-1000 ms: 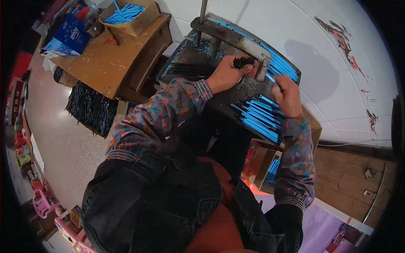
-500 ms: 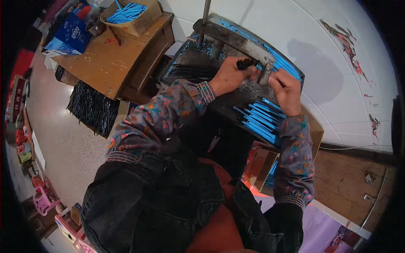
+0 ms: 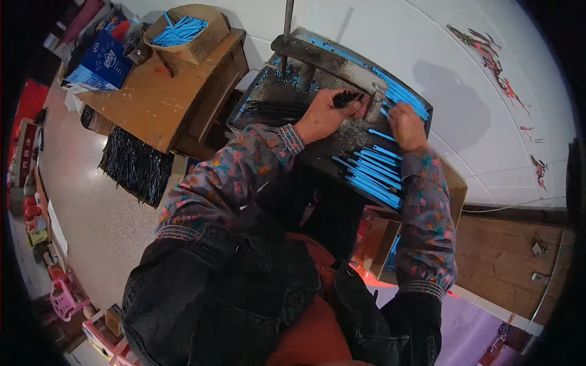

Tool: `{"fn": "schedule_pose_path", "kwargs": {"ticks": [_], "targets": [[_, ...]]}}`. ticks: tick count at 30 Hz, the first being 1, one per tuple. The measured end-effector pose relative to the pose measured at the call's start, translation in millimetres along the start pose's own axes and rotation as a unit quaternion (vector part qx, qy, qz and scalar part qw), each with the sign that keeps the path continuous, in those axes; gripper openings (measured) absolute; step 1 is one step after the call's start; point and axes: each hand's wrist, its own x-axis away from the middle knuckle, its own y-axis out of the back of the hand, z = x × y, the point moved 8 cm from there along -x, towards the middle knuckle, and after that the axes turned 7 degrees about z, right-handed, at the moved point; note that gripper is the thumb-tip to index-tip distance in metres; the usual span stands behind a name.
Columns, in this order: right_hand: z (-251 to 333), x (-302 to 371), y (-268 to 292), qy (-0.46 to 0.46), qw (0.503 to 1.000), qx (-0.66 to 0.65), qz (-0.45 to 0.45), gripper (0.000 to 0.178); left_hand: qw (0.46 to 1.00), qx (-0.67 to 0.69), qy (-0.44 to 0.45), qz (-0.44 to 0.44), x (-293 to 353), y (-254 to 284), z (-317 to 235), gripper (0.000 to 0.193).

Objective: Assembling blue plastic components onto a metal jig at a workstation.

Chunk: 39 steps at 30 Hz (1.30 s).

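Note:
A bundle of thin black strips [image 3: 346,98] is gripped in my left hand [image 3: 320,116], its ends sticking up by the thumb. That hand is just left of the metal head [image 3: 378,93] of a bench-mounted press or clamp. On the other side of the head, my right hand [image 3: 406,126] is closed, with a short length of blue strip [image 3: 384,112] showing at its fingertips. Below it, several blue strips [image 3: 373,175] lie side by side on the dark tray [image 3: 323,152]. More black strips [image 3: 271,111] lie on the tray left of my left hand.
An upright metal rod [image 3: 289,27] and dark crossbar [image 3: 317,56] stand over the tray. Blue strips [image 3: 400,91] line its far edge. To the left, a wooden table [image 3: 140,104] bears a cardboard box [image 3: 198,46] of blue pieces and a blue carton [image 3: 104,60]. Black strips [image 3: 135,161] hang below.
My right hand has drawn back from the metal head toward me. A separate blue strip now shows on the tray beneath it. My left hand keeps the black bundle.

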Motion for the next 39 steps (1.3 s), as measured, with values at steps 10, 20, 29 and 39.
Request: {"fn": "schedule_pose_path", "kwargs": {"ticks": [10,20,29,39], "targets": [[48.8,-4.7,44.3,-0.198,0.904,-0.378,0.021,0.012,0.998,0.051,-0.037,-0.017,-2.8,2.0,5.6,0.008],[39.9,-7.9,37.6,-0.168,0.883,-0.437,0.021,0.006,0.998,0.027,-0.030,-0.053,1.4,-0.4,-4.2,0.006],[40.1,-7.5,26.1,-0.238,0.780,-0.576,0.057,0.007,0.997,0.002,-0.035,-0.072,-1.9,5.9,1.9,0.006],[43.8,-1.5,36.2,-0.186,0.853,-0.487,-0.011,0.009,0.996,0.042,-0.017,-0.074,3.1,1.6,-0.9,0.005]]}}
